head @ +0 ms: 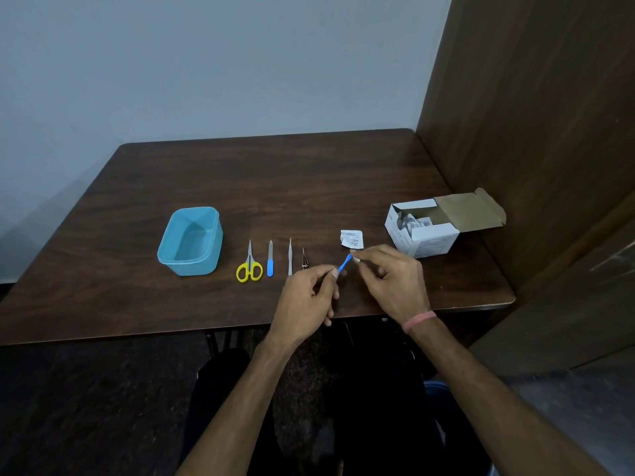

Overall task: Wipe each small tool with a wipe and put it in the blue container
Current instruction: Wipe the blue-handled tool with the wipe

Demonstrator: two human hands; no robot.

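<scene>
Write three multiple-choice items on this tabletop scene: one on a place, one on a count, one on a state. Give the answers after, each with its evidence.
1. Where does the blue container stand relative to the row of tools?
A. to its left
B. to its right
C. behind the white box

2. How many tools lie on the table between the container and the hands?
A. two
B. four
C. six

3. What is the state of the white cardboard box?
A. sealed shut
C. crushed flat
B. open, flap folded back

Answers:
1. A: it sits left of the yellow-handled scissors.
2. B: scissors, blue-handled nail file, a thin metal tool, a small dark metal tool.
3. B: packets show inside.

The left hand and right hand hold a small blue tool between them.
</scene>
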